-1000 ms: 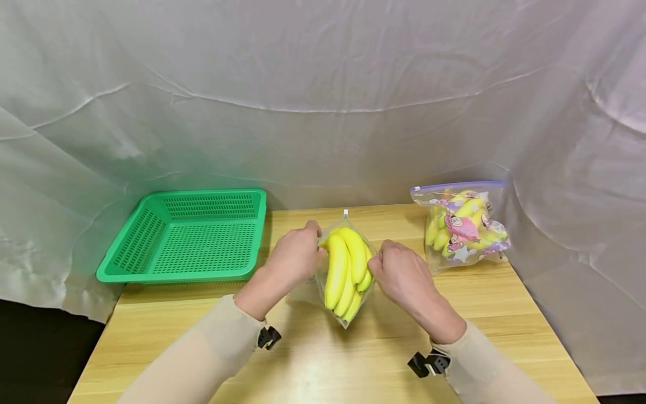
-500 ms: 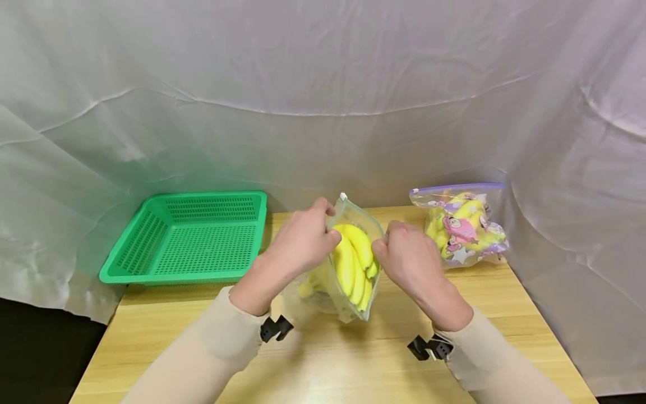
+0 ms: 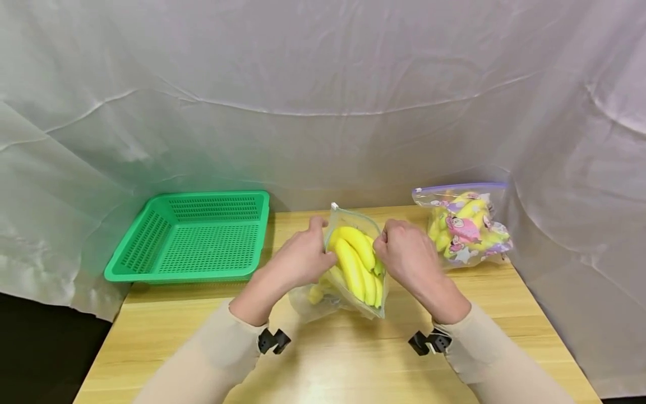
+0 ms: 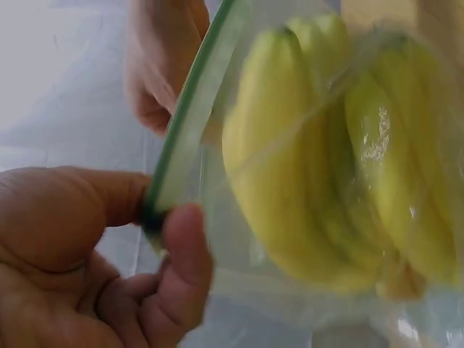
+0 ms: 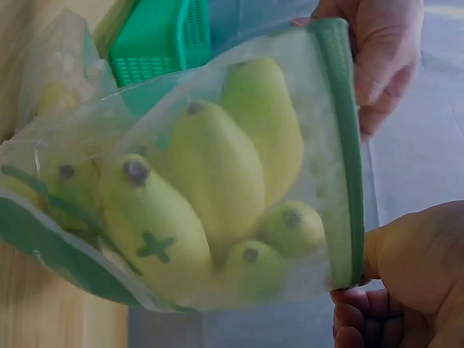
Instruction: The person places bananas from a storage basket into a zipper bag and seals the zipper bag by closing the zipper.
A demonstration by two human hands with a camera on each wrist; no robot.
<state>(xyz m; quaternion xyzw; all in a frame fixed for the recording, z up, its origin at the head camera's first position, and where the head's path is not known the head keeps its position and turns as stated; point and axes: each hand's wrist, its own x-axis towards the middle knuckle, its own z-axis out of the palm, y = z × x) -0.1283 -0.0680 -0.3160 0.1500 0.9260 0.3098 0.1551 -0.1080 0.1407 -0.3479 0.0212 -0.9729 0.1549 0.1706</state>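
Observation:
My left hand (image 3: 301, 255) pinches one side of the rim of a clear zip bag (image 3: 367, 219), thumb and fingers on its green edge in the left wrist view. On the opposite side, my right hand (image 3: 410, 252) pinches the same rim, its other fingers curled in. The mouth stands open toward the head camera, with a white slider (image 3: 334, 206) at its far corner. Bunches of yellow bananas (image 3: 355, 269) fill the bag. Through its cloudy wall, the right wrist view shows banana tips (image 5: 138, 170) and green print. The bag's body slants to the left.
At the back left of the wooden table (image 3: 323, 370) sits a green perforated basket (image 3: 187, 276). A second zip bag (image 3: 466, 224), with a purple zip, cartoon print and bananas inside, leans by the grey curtain (image 3: 323, 151) at the back right.
Both hands have pulled the bag's rim wider and shifted it slightly right. Its body now tilts into view on the left. The basket and the other bag stay put.

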